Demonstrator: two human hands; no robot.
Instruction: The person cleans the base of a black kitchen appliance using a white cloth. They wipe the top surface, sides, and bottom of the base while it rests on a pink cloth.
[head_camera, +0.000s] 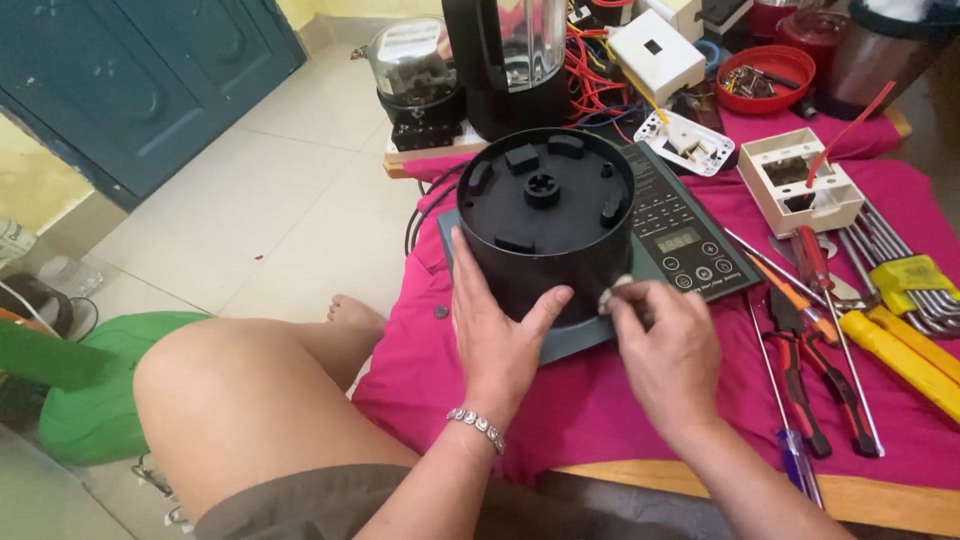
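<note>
Black plastic cylinder, an appliance base (545, 225), stands upside down on a flat dark cooktop (690, 245) with a touch panel, in the middle of a pink cloth (600, 400) over a wooden table. Its top face shows raised feet and a centre hub. Left hand (497, 330) is open, palm and fingers pressed flat against the cylinder's near wall, thumb spread toward the right. Right hand (668, 350) is pinched shut on a small pale bit (617, 289), too small to identify, just beside the cylinder's lower right edge. Right of the cooktop: red-handled pliers (800, 375), screwdrivers, yellow-handled tools (905, 350), hex keys. Behind: beige switch box (800, 180), red bowl (765, 75), tangled wires, blender jar (515, 60). Bare knee at lower left.
</note>
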